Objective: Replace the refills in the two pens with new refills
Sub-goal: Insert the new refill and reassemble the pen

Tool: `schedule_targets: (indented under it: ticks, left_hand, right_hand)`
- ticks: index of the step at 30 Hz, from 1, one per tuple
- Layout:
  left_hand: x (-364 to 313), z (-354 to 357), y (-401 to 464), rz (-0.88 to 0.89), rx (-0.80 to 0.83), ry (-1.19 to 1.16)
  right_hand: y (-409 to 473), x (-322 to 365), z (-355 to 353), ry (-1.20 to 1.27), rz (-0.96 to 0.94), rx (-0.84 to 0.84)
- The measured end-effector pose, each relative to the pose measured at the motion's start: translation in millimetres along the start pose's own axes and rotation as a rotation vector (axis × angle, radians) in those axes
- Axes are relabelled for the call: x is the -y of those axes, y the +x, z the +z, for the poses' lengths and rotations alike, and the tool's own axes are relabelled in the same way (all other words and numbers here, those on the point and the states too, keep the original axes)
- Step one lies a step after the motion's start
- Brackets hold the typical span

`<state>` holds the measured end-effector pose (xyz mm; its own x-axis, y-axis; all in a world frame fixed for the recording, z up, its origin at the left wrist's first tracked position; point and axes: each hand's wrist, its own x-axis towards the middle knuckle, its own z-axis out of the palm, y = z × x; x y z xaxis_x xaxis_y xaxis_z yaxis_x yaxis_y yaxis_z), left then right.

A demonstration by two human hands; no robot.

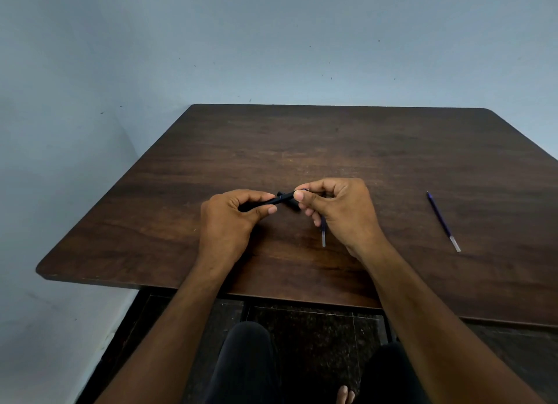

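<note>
Over the near middle of the surface [392, 150], both hands [225, 219] [338, 210] gripped a black pen [279, 199], a refill [323, 234] under the right, another refill [444, 221] lying right, so the swap looked unfinished.

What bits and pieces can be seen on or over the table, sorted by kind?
Pens: 1, the black pen, held by both hands
Refills: 2, the refill under the right hand and the refill lying on the table
Total: 3

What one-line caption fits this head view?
Both hands, left and right, hold a black pen; one refill lies on the table.
</note>
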<state>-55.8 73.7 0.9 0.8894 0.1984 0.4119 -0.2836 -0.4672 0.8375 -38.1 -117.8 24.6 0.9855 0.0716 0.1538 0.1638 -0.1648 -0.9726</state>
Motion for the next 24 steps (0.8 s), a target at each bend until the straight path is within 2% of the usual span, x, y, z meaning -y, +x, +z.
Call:
schedule_targets:
  ticks: [4,6,8,10,16,24]
  left_hand:
    - [2,-1,1,-0.011,-0.036,0.02]
    - [4,-2,2,-0.047,-0.053,0.012]
    - [6,-2,3,-0.06,-0.07,0.011]
    - [8,-1,4,-0.056,-0.083,0.012]
    - [8,-2,1,-0.055,-0.11,-0.052]
    - [6,-2,1,-0.077,-0.075,-0.056]
  right_hand:
    - [1,1,0,-0.049,-0.002,-0.099]
    - [3,1,-2,-0.133,-0.018,-0.207]
    - [5,5,-5,-0.237,-0.019,-0.241]
    - [8,13,-3,-0.375,0.014,-0.19]
    - [33,40,22,-0.783,0.226,0.13]
    - [53,28,42,-0.977,0.324,0.238]
